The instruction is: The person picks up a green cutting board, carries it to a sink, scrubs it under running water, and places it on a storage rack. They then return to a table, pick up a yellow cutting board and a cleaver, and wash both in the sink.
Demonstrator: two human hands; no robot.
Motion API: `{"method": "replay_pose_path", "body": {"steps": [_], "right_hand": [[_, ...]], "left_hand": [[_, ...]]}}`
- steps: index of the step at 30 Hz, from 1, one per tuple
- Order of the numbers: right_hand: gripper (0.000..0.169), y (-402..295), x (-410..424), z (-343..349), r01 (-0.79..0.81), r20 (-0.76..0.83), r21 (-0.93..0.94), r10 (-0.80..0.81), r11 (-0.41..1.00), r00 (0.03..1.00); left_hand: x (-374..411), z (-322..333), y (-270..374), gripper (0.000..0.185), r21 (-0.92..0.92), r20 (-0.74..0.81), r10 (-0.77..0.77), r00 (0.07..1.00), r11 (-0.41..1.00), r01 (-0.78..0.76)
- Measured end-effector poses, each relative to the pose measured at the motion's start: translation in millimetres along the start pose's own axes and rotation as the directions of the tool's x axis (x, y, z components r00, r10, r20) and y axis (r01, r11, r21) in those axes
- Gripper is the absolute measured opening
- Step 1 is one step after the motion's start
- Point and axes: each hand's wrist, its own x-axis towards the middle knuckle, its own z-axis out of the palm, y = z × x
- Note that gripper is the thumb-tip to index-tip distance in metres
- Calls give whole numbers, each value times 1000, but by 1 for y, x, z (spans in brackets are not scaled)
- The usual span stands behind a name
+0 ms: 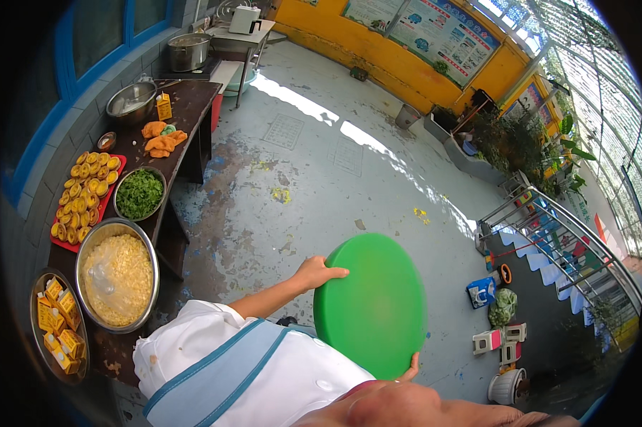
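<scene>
A thick, round green plastic chopping board [371,304] is held up in front of my white top, its flat face towards the camera. My left hand [319,272] grips the board's upper left edge, the thumb lying over the face. At the lower right edge, the fingers of my right hand [410,367] curl around the rim; the rest of that hand is hidden. Painted grey floor [310,203] shows beyond the board.
Along the left wall, a dark table [193,99] bears a steel bowl of yellow food [119,280], chopped greens [139,193], tarts on a red tray [121,160], cartons [59,320] and orange cloths [163,143]. Stools [486,341], a white pot [505,387] and a metal railing [577,229] stand right.
</scene>
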Motion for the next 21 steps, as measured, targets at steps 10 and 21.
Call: {"method": "replay_pose_path", "body": {"steps": [10, 21], "right_hand": [[44, 81, 396, 181, -218, 197, -84, 231, 972, 953], [42, 159, 736, 382, -246, 188, -170, 277, 954, 942]], "left_hand": [[291, -92, 54, 50, -195, -319, -23, 947, 980, -41], [655, -214, 142, 51, -140, -315, -3, 949, 989, -44]]}}
